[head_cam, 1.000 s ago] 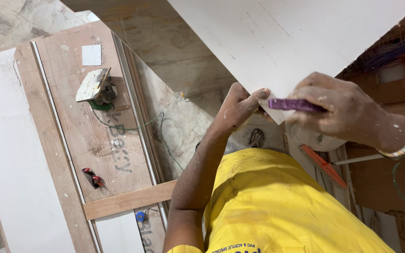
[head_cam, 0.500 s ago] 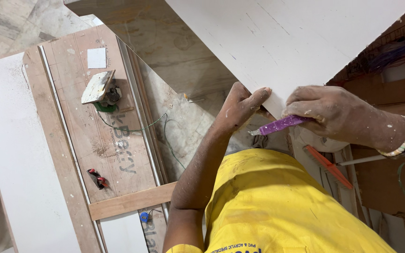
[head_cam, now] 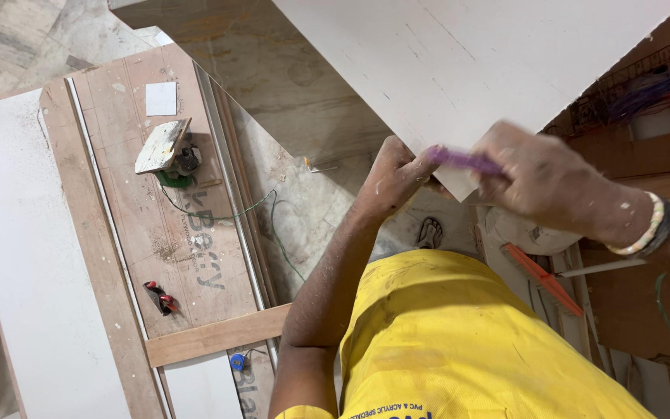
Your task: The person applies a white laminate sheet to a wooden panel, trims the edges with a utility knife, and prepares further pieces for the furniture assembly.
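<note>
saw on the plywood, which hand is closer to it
Left. The left hand grips the white board's corner, on the side toward the saw but well apart from it. The right hand, holding a purple tool, is farther away.

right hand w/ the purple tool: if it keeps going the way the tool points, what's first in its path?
Most likely the left hand gripping the white board edge: the right hand aims the blurred purple tool at it. Depth unclear.

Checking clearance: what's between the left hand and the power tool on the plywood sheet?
Head view: bare dusty floor and a thin green cord lie between the left hand and the power tool.
</note>
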